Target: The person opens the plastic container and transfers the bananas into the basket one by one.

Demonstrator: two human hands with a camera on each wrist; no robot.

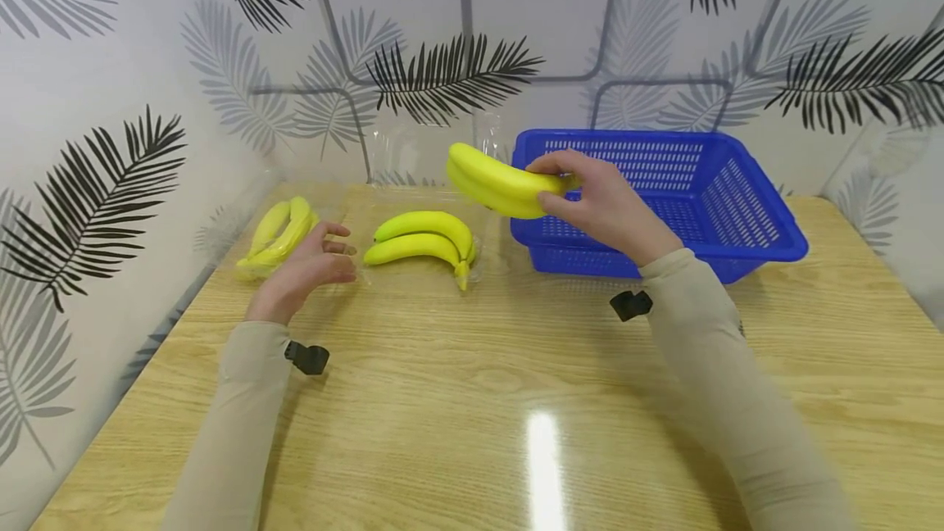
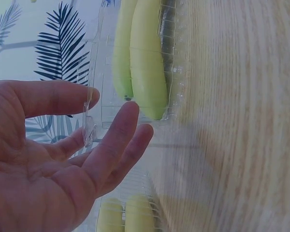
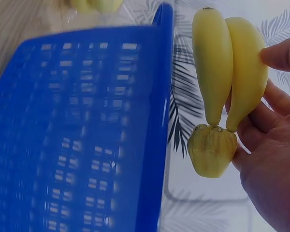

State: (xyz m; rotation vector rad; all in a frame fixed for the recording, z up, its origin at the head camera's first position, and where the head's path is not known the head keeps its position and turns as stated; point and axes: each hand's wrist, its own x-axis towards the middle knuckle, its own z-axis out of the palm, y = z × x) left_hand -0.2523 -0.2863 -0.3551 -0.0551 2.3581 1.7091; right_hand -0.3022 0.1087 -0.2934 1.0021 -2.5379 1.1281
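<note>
Directions from the person, twelve straight ahead: one held banana bunch [image 1: 501,183], two fruits, at twelve, lifted above the bench [image 1: 420,400] just beside the basket's left rim, tips toward ten; right grip [image 1: 601,203] pinching it nearer the stem end, thumb on one side and fingers on the other, a hold that probably steadies both fruits and leaves the tips free; one blue basket [image 1: 583,260] at one o'clock, mouth upward, seemingly set so for access from above; one middle banana bunch [image 1: 413,247] at twelve, in a clear box [image 2: 105,92], which likely stops it rolling; one left banana bunch [image 1: 295,224] at eleven, apparently in clear packaging; left grip [image 1: 310,267] at eleven, between those two bunches, spread and holding nothing, thumb apart from the fingers, contact with the box edge unclear; both forearms reach forward, the right wrist bent toward eleven.
</note>
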